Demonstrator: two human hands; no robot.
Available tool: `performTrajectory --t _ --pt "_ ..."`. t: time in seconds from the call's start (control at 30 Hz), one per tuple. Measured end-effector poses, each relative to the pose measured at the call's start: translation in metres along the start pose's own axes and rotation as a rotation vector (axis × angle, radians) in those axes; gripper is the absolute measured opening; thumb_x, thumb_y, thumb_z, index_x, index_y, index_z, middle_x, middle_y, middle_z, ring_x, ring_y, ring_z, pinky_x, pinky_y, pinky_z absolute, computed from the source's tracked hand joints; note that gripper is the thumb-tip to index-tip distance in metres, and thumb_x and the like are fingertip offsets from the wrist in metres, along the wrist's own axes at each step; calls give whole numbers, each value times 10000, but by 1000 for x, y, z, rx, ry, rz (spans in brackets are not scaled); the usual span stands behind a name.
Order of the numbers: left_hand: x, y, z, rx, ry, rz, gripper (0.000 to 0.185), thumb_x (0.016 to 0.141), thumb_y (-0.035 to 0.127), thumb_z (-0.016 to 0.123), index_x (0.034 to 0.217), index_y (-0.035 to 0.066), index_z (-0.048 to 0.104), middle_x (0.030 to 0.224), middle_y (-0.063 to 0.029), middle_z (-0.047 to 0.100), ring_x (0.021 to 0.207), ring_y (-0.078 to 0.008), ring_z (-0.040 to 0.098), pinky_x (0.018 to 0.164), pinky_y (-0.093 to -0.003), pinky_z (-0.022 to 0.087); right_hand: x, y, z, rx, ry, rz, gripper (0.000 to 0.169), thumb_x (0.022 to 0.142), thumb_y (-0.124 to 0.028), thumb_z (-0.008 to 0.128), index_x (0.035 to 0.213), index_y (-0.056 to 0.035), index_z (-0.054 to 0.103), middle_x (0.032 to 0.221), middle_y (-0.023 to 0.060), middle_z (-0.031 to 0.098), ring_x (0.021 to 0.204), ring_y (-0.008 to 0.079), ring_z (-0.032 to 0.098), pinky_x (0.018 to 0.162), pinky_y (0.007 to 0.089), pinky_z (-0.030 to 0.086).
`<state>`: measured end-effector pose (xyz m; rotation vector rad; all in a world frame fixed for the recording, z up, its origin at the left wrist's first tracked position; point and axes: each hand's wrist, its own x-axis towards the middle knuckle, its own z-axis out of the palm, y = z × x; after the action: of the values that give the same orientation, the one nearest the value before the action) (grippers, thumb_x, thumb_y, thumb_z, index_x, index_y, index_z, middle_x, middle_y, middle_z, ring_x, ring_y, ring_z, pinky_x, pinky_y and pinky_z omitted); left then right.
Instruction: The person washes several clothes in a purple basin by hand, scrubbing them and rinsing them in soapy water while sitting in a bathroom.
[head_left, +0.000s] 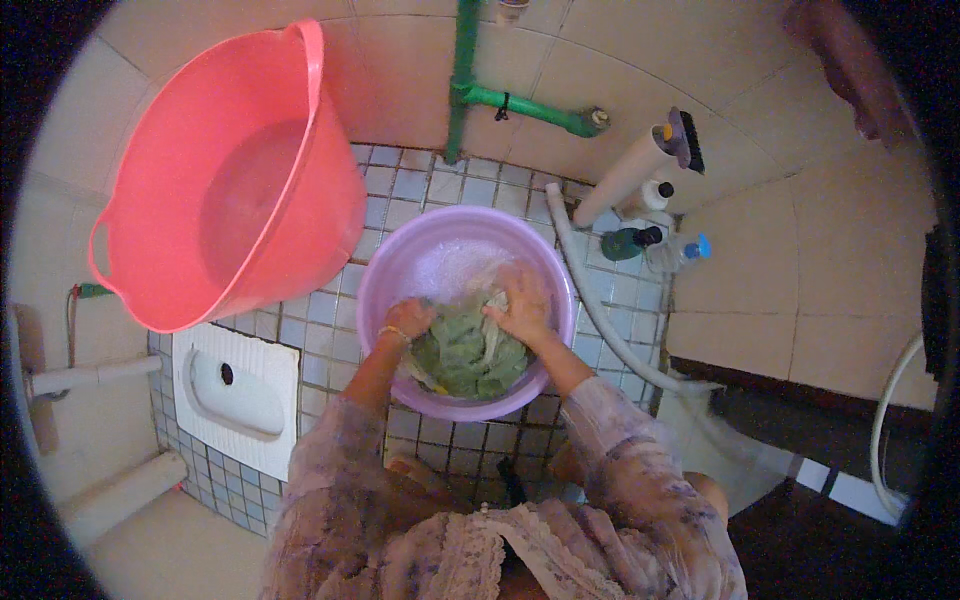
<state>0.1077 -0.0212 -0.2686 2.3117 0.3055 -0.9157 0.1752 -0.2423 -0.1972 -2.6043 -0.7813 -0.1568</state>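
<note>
A purple plastic basin (379, 247) stands on the floor before me, with a bunched wet green cloth (472, 352) and sudsy water (450, 262) inside. My left hand (409, 318), with a band at the wrist, curls over the cloth's left side. On the other side, my right hand (523, 304) grips a pale fold of cloth (495, 311) between thumb and fingers. Its fingertips are blurred. Whether the pale fold belongs to the green cloth I cannot tell.
A big pink tub (330, 217) stands left, beyond a squat toilet (236, 390). Along the right run a grey hose (592, 300), a green bottle (621, 244), a clear blue-topped bottle (671, 256) and a brush (684, 140) atop a pipe (622, 180). Green pipework (525, 105) crosses the wall.
</note>
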Motion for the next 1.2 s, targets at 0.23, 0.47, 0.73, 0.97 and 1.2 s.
performTrajectory --t 0.23,0.47,0.73,0.97,1.2 --pt "-14 53 20 -1462 467 19 506 717 362 517 1116 52 495 1123 -170 498 1038 -303 471 900 -389 334 23 -32 33 890 -398 520 484 697 -368 636 1023 -22 548 1018 164 565 968 267 529 818 349 404" --pt "-46 70 -3 -1251 355 146 463 693 285 547 1087 47 501 1072 -158 520 1011 -322 476 890 -417 334 -5 -21 -10 555 -106 -193 287 642 -244 633 823 -33 561 788 144 548 774 327 525 706 387 423" --pt "-48 79 51 -326 938 -117 495 632 168 552 1122 134 492 1213 -114 407 1115 -296 362 933 -442 259 -32 2 51 359 -189 202 555 701 -279 562 1214 -123 418 1258 177 367 1184 341 311 978 456 225" --pt "30 57 33 -450 109 -480 518 690 215 533 1193 160 421 1234 -118 400 1101 -283 410 820 -446 385 -5 32 88 4 -610 443 445 744 -240 513 1165 -104 467 1199 174 419 1170 311 341 966 432 245" --pt "-2 56 70 -223 856 -219 321 740 222 475 1017 90 569 979 -155 582 920 -321 552 786 -381 435 -24 -25 47 9 -263 -22 416 759 -298 498 1120 -91 494 1097 162 513 1061 313 441 917 424 301"
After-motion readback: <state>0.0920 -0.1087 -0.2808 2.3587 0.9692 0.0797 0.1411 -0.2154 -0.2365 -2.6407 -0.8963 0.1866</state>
